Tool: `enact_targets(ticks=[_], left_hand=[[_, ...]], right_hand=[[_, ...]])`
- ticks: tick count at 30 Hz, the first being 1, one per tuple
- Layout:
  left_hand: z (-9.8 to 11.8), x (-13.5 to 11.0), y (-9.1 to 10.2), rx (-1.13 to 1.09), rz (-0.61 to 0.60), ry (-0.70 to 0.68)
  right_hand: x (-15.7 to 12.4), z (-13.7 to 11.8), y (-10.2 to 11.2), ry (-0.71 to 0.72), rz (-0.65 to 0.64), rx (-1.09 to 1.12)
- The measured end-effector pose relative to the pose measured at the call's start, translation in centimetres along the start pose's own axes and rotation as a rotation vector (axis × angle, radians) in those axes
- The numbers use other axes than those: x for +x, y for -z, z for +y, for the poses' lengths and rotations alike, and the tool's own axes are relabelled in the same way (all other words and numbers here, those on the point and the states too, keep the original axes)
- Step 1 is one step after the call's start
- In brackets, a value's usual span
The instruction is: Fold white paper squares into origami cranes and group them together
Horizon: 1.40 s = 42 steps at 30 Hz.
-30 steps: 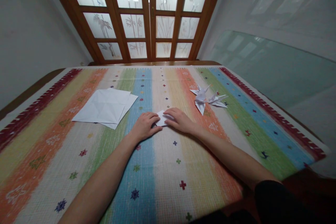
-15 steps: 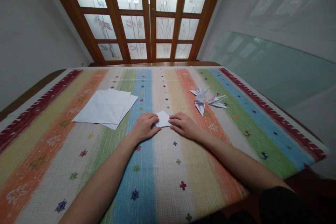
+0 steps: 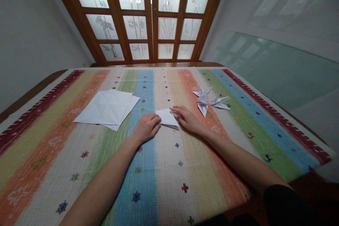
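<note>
A small folded piece of white paper (image 3: pixel 166 117) lies on the striped tablecloth between my hands, its layers slightly parted along the near edge. My left hand (image 3: pixel 147 126) is closed on its left end, thumb and fingers together. At the upper right corner, the fingertips of my right hand (image 3: pixel 188 118) grip the paper; the thumb is mostly hidden. Off to the right sit folded white paper cranes (image 3: pixel 203 103), close against each other. On the left lies a stack of flat white paper sheets (image 3: pixel 103 107) with crease marks.
A tablecloth (image 3: pixel 169 169) with coloured stripes covers the table. Wooden doors with frosted panes (image 3: pixel 137 26) stand beyond the far edge. A glass panel (image 3: pixel 265 63) leans along the right wall.
The folded paper has turned, its right end now pointing toward me and its layers spreading a little. My right hand has shifted slightly away from me, to the paper's upper corner.
</note>
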State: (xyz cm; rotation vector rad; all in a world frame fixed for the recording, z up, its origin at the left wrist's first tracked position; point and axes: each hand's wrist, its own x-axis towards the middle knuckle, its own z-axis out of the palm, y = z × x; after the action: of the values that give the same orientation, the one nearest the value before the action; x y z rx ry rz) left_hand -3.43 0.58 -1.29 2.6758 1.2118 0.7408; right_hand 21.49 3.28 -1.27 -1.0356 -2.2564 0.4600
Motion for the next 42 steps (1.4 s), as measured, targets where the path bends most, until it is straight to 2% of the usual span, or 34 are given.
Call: enact_targets(ticks=[6,9,15,20,28,33,42], left_hand=[[-0.1,-0.1,-0.1,-0.016,-0.024,0.018],[-0.2,-0.2,-0.3,-0.006,-0.011,0.038],[-0.7,-0.2,-0.5,0.030,0.031,0.018],[-0.9,-0.1,-0.3,0.017,0.028,0.025],[-1.0,0.3,-0.2,-0.065,0.017,0.154],[-1.2,0.5,-0.1,-0.136,-0.007,0.227],[-0.1,1.3,0.6,0.021,-0.088,0.398]], right_hand=[[2.8,1.0,-0.7,0.106,-0.116,-0.084],[3.3,1.0,-1.2,0.199,-0.162,-0.091],[1.8,0.6,-1.5,0.260,-0.076,-0.145],[0.3,-0.6,-0.8,0.254,-0.095,-0.084],[0.5,-0.7,-0.4,0.040,-0.133,0.112],[0.9,-0.5,-0.7,0.026,-0.104,0.044],[2.3,-1.6,-1.0,-0.235,-0.098,-0.107]])
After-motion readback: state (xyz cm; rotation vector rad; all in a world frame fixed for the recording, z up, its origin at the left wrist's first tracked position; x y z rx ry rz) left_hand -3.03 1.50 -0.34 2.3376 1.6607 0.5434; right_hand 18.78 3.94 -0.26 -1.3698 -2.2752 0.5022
